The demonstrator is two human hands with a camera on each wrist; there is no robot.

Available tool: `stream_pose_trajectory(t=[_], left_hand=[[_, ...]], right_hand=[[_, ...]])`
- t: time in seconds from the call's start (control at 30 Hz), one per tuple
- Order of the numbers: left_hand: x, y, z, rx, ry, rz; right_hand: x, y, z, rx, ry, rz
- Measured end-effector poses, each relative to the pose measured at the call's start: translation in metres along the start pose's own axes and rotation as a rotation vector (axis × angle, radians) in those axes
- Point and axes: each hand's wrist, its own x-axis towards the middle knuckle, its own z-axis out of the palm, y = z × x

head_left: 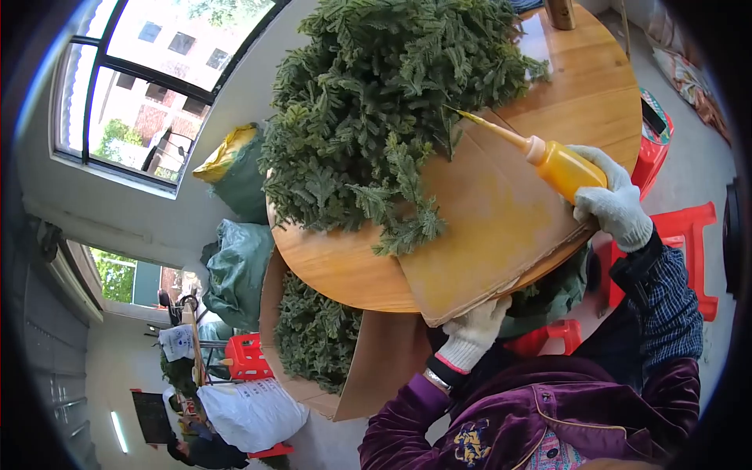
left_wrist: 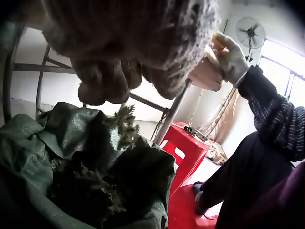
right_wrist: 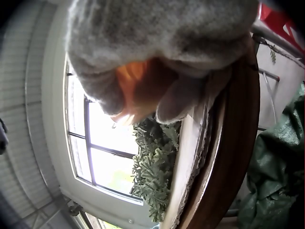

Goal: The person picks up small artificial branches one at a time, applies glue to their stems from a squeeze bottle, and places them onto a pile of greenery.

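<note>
In the head view my gloved right hand (head_left: 623, 200) grips a yellow squeeze bottle (head_left: 570, 168) with a long tapered nozzle, held tilted over a flat cardboard sheet (head_left: 478, 243). The nozzle's tip points left and overlaps the edge of a big pile of green artificial fir sprigs (head_left: 368, 117). My gloved left hand (head_left: 479, 329) is at the front edge of the cardboard. In the left wrist view its fingers (left_wrist: 102, 88) hang loosely curled above a green sack (left_wrist: 52, 138) with sprigs inside, with nothing visible in them.
The cardboard lies on a round wooden table (head_left: 352, 274). Below the table's left side stands an open carton (head_left: 356, 392) of sprigs. Green sacks (head_left: 239, 274) line the wall, and a white sack (head_left: 254, 411) lies beyond. Red stools (head_left: 689, 227) stand at the right.
</note>
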Motion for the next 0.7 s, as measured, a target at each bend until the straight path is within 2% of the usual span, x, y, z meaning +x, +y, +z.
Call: stream_pose_trajectory(t=[0.1,0.13,0.23,0.3,0.37,0.43,0.5,0.53,0.6,0.7], left_hand=[[0.003,0.004,0.008,-0.003,0.189,0.030],[0.002,0.008,-0.001,0.001,0.191,0.027],[-0.007,0.036,-0.060,-0.325,-0.202,0.102],[-0.010,0.033,-0.090,-0.437,0.016,0.122],[-0.010,0.012,-0.104,-0.317,0.478,0.139],[0.003,-0.021,-0.120,-0.011,0.827,0.019],[0.024,-0.063,-0.133,-0.033,0.918,-0.085],[0.033,-0.071,-0.143,-0.031,0.913,-0.079],[0.054,-0.079,-0.155,-0.049,0.797,-0.463],[0.080,-0.081,-0.158,-0.120,0.710,-0.567]], right_hand=[[-0.001,-0.009,-0.001,0.043,-0.018,0.019],[0.000,-0.009,0.000,0.073,-0.030,0.038],[0.007,-0.007,0.005,0.138,-0.001,0.023],[0.005,-0.005,0.002,0.166,0.021,0.019],[0.004,-0.003,0.001,0.146,-0.011,0.013],[0.003,-0.002,-0.001,0.143,-0.022,0.011],[0.004,-0.003,-0.004,0.115,-0.049,0.020],[0.004,-0.003,-0.006,0.100,-0.062,0.027],[0.004,-0.006,-0.005,0.100,-0.048,0.015],[0.002,-0.007,-0.001,0.099,-0.037,0.015]])
